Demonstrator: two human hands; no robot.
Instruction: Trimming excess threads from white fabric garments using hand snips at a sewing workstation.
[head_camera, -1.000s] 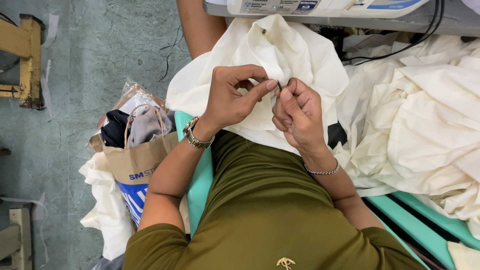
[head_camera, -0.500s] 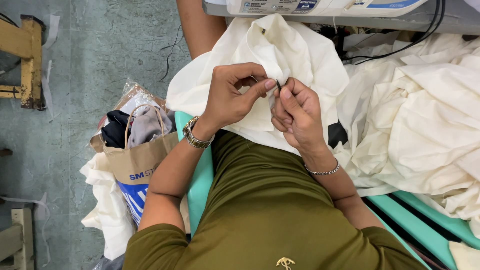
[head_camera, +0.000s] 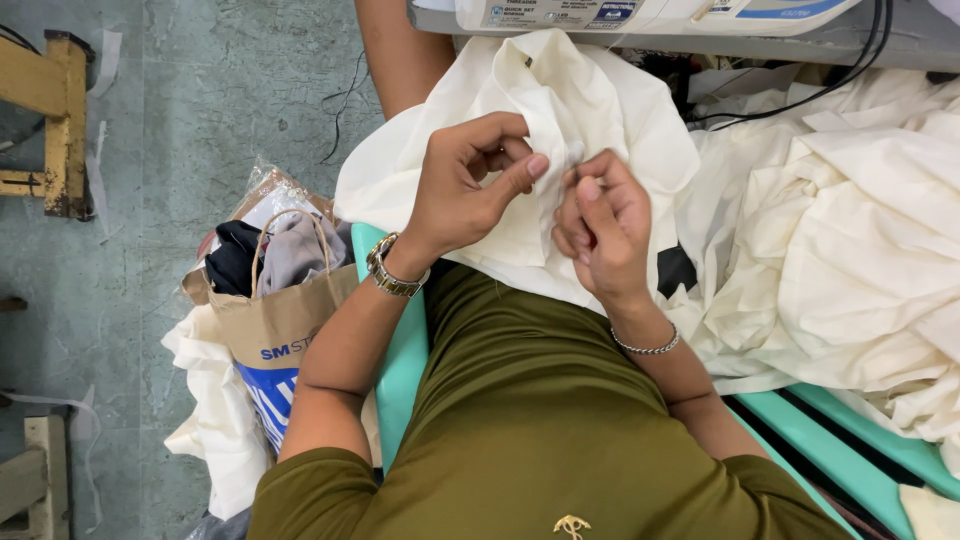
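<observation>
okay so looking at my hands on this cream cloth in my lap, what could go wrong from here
Both hands, left hand and right hand, pinch one small fold of the cream cloth; a slipping grip could lose it. The cloth hangs off your lap towards the floor and may pick up dirt. The black cables lie across the cloth pile and could snag.

Cream cloth (head_camera: 560, 110) — olive shirt (head_camera: 540, 420), brown-and-blue bag (head_camera: 275, 335).
</observation>
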